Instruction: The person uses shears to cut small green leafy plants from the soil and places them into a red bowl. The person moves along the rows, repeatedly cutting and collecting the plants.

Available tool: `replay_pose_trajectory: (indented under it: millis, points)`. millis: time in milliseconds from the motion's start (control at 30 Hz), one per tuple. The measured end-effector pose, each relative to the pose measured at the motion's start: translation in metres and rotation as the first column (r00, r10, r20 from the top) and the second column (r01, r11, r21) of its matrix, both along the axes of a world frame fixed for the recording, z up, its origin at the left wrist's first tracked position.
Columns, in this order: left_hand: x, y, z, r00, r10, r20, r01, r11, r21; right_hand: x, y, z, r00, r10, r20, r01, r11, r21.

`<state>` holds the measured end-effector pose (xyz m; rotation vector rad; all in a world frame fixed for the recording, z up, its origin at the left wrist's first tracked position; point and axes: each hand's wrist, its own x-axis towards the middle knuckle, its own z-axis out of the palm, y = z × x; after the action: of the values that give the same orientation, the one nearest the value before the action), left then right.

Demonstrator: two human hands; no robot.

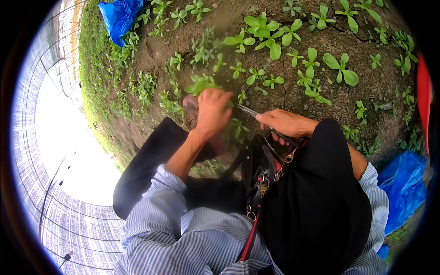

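Note:
My right hand (283,124) grips a pair of scissors (248,110) whose metal blades point left. Their tips lie a little to the right of my left hand (215,106). My left hand is slightly blurred, with its fingers bent downward; some green leaf shows by its fingertips, but whether it holds that leaf I cannot tell. Just above it stands a leafy green seedling (201,84). Low green seedlings (264,31) grow in the brown soil (220,20) in front of me.
My bent knees in black trousers (316,192) flank the hands. A red and black strap (251,237) with metal clips hangs between them. Blue plastic (120,19) lies at the upper left, more blue plastic (402,189) at the right, near a red object (424,103). Netting (75,230) curves along the left.

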<state>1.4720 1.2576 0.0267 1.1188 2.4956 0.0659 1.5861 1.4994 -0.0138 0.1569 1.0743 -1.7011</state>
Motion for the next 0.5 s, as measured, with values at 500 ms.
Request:
replay_pose_trajectory:
  millis: [500]
  points:
    - [-0.006,-0.021,0.000,0.989,-0.029,-0.147,0.048,0.990,0.132,-0.029,-0.049,-0.020,0.996,-0.091,0.002,0.091,0.994,0.058]
